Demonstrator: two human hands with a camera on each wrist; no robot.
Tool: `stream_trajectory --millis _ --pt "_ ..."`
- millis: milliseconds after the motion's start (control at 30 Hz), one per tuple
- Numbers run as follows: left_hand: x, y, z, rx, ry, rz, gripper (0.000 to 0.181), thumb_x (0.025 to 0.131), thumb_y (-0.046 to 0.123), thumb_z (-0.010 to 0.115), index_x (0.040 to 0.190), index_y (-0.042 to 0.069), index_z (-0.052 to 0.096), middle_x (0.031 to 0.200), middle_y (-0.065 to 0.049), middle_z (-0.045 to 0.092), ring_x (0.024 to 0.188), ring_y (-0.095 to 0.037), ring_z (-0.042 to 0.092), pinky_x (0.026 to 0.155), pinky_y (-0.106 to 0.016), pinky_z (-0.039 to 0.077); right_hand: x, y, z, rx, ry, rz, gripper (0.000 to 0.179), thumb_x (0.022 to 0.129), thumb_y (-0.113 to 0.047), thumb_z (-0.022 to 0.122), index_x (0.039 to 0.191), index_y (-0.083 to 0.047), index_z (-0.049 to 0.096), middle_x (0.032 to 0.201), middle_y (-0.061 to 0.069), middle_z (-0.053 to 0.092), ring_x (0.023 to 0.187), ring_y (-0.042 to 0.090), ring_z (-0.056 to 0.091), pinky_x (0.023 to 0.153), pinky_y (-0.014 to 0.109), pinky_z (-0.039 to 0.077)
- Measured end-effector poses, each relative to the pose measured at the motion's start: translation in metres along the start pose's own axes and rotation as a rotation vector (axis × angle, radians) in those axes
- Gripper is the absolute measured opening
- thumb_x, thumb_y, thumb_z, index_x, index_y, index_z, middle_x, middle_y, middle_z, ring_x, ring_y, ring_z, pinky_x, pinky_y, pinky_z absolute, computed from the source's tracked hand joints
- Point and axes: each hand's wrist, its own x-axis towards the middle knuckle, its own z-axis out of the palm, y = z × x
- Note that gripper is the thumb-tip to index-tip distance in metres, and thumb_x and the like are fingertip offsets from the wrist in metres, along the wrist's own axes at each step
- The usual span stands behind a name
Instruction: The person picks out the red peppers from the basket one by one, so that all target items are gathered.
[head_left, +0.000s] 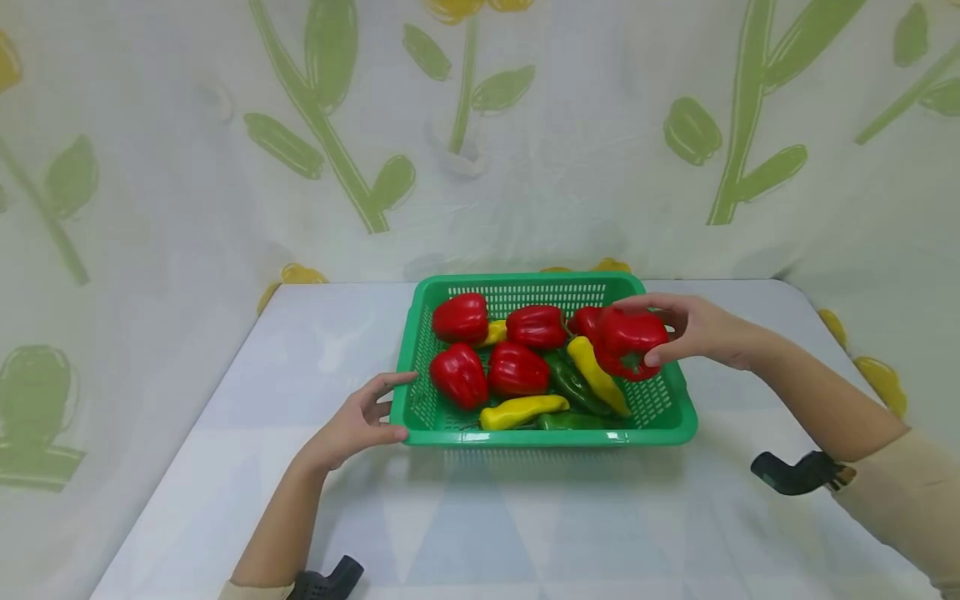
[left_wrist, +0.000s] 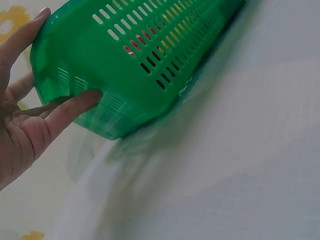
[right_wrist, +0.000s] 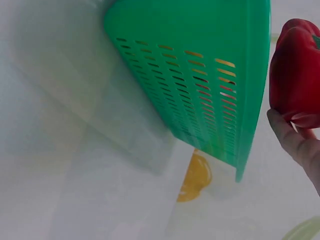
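Observation:
A green plastic basket (head_left: 543, 437) stands on the table, holding red bell peppers (head_left: 518, 369), yellow long peppers (head_left: 600, 375) and green peppers (head_left: 573, 385). Above its right end, my right hand (head_left: 697, 333) grips a red bell pepper (head_left: 628, 343) between thumb and fingers. In the right wrist view that bell pepper (right_wrist: 297, 75) is beside the basket's rim, with fingertips against its lower part. My left hand (head_left: 360, 421) touches the basket's left end, fingers spread. Seen from the left wrist, one digit presses the slotted outer wall (left_wrist: 135, 85) while another reaches the rim.
A pale patterned cloth covers the table (head_left: 480, 533). Behind it hangs a white curtain (head_left: 555, 200) printed with green leaves and yellow flowers. A black wrist device (head_left: 798, 473) is on the right forearm, another (head_left: 326, 579) on the left.

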Motion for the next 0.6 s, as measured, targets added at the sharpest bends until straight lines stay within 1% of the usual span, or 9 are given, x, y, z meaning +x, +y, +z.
stream_trajectory --millis 133,300,433,600 --pt "-0.001 -0.003 0.002 -0.010 0.010 0.013 0.070 0.083 0.010 0.070 0.142 0.004 0.034 0.150 -0.019 0.022 0.125 -0.049 0.039 0.084 -0.029 0.054 -0.004 0.003 -0.007 0.004 0.002 -0.011 0.069 0.077 -0.008 0.074 0.138 -0.011 0.042 0.127 0.008 0.052 0.111 0.022 0.052 0.077 0.041 0.056" --pt "-0.002 -0.005 0.003 -0.029 0.017 0.025 0.069 0.084 0.010 0.070 0.142 0.004 0.033 0.150 -0.020 0.021 0.126 -0.050 0.037 0.084 -0.030 0.054 -0.008 0.012 -0.018 0.020 0.000 -0.028 0.065 0.080 -0.006 0.070 0.138 -0.015 0.043 0.124 -0.002 0.055 0.110 0.017 0.054 0.077 0.041 0.056" --pt "-0.002 -0.005 0.003 -0.025 0.016 0.023 0.070 0.083 0.011 0.070 0.143 0.005 0.033 0.150 -0.020 0.021 0.126 -0.051 0.036 0.084 -0.030 0.054 -0.014 0.019 -0.026 0.021 0.007 -0.032 0.064 0.080 -0.004 0.069 0.138 -0.015 0.043 0.123 -0.006 0.055 0.108 0.015 0.055 0.076 0.042 0.056" --pt "-0.002 -0.006 0.003 -0.039 0.012 0.021 0.072 0.083 0.010 0.071 0.143 0.004 0.032 0.151 -0.020 0.020 0.127 -0.051 0.036 0.084 -0.030 0.054 -0.019 0.023 -0.032 0.008 0.005 -0.046 0.065 0.081 -0.003 0.068 0.139 -0.015 0.042 0.124 -0.008 0.055 0.108 0.014 0.055 0.076 0.042 0.057"
